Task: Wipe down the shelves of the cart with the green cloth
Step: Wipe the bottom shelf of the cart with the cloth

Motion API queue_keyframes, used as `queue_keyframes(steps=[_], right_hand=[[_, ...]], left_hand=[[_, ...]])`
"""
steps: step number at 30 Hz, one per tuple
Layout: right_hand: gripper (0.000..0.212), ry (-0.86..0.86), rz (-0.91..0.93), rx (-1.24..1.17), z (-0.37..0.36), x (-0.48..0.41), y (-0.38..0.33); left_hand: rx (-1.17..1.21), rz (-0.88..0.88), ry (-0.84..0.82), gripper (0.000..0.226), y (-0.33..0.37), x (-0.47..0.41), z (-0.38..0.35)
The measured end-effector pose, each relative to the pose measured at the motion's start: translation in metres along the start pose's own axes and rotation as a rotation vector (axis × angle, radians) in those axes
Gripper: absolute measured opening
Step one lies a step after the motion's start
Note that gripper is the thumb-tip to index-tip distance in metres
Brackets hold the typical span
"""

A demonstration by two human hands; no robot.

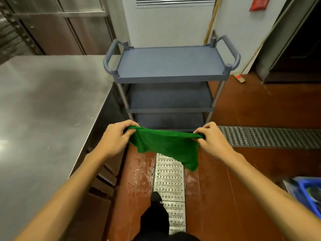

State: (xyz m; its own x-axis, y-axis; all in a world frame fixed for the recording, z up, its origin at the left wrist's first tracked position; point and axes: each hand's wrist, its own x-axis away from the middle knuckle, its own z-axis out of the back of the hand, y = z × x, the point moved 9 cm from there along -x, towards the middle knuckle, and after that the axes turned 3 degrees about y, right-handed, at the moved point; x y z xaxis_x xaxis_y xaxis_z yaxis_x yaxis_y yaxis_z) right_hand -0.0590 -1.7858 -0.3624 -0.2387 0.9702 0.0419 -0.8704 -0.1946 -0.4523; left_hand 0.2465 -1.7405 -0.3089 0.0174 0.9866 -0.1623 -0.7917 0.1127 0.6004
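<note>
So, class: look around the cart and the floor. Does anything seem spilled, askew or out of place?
The red floor beside the metal drain grate shines wet in patches, which could be slippery. The cart stands square and its shelves are bare. Both hands, left and right, hold the green cloth stretched in the air, touching no shelf.

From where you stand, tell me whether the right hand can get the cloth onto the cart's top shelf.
Probably yes. The top shelf is bare and open from above, straight ahead of the right hand, with nothing between. But the green cloth is held stretched with the left hand, so one end likely gets released first.
</note>
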Motion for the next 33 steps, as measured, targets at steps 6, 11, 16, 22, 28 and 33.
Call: queue_keyframes(steps=[6,11,16,22,28,33], right_hand=[[0.021,0.018,0.010,0.007,0.002,-0.080,0.005],[0.017,0.103,-0.013,-0.048,0.022,-0.146,0.002],[0.024,0.158,-0.014,0.050,0.033,-0.197,0.005],[0.047,0.198,0.013,0.184,0.036,-0.268,0.014],[0.028,0.147,0.088,0.098,0.019,-0.351,0.030],[0.023,0.018,0.090,0.067,-0.009,-0.423,0.058]], left_hand=[[-0.015,-0.040,-0.071,0.025,-0.038,-0.094,-0.014],[0.133,-0.041,-0.098,0.022,-0.066,-0.166,-0.012],[0.150,0.017,-0.104,0.016,-0.094,-0.216,-0.015],[0.083,0.100,-0.092,0.030,-0.122,-0.266,-0.033],[0.072,0.101,-0.203,0.048,-0.141,-0.325,-0.058],[-0.057,-0.004,-0.307,0.033,-0.148,-0.384,-0.077]])
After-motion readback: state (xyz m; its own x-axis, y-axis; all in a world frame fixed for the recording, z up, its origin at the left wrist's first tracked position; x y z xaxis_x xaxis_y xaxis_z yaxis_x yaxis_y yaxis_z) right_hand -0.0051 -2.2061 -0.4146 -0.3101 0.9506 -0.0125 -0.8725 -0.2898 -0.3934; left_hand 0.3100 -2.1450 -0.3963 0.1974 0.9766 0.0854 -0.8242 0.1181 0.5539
